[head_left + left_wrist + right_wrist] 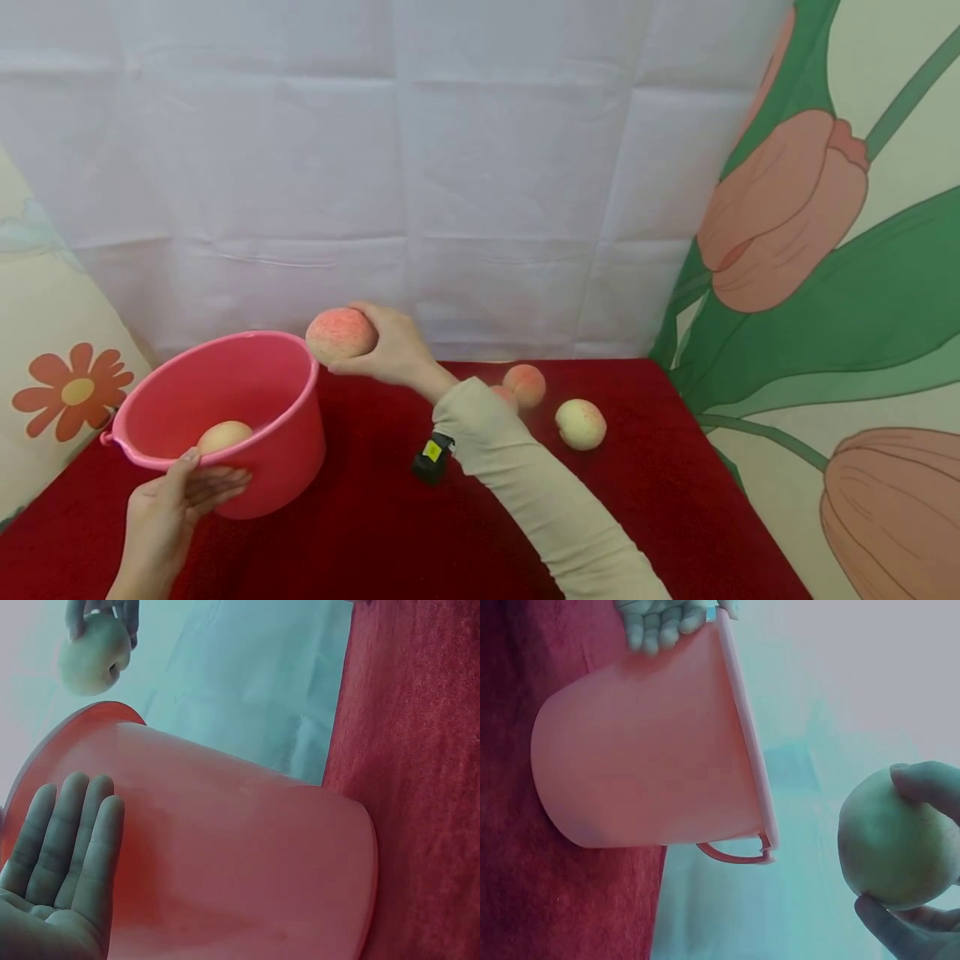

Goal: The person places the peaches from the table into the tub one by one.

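A pink bucket (288, 454) stands on the red cloth at the left, a pale peach (225, 435) showing inside it. My left hand (168, 508) holds the bucket's near rim, thumb over the edge and the straight fingers (64, 847) along the outer wall. Beside the far right rim, slightly above it, my right hand (393, 346) grips a pink-and-cream peach (339, 335) between thumb and fingers. The same peach (896, 840) appears in the right wrist view, held clear of the bucket (652, 750).
Right of the bucket lie a pinkish peach (525, 385), a paler peach (582, 424) and another peach (506, 397) partly hidden by my right sleeve. A small black object with a yellow label (431, 457) shows beside that sleeve. A white sheet (420, 183) hangs behind the red-covered table (375, 533).
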### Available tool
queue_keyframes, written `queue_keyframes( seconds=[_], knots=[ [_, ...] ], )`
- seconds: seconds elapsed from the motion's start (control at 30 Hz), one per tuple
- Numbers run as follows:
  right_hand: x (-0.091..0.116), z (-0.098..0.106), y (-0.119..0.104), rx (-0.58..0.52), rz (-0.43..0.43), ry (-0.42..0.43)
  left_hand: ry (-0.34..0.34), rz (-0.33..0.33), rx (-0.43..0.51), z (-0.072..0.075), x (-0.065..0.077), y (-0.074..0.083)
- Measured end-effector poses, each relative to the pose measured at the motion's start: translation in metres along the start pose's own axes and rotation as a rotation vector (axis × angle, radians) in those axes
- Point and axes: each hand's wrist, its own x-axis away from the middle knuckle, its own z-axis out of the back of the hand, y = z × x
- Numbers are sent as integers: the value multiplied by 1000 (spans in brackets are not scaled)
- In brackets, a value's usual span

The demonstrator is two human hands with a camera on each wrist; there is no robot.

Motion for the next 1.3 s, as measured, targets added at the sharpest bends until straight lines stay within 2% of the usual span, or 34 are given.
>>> queue_keyframes(
  seconds=[0.4, 0.8, 1.03, 1.3],
  knots=[
    [-11, -19, -14, 32, 28, -42, 27, 25, -33, -2, 0, 0],
    [-15, -38, -29, 79, 14, -84, 34, 46, -52, -2, 2, 1],
    [-17, -44, -37, 93, 5, -103, 57, 64, -67, -1, 3, 2],
    [-18, -50, -42, 129, 6, -114, 53, 69, -56, -2, 4, 2]
  ],
)
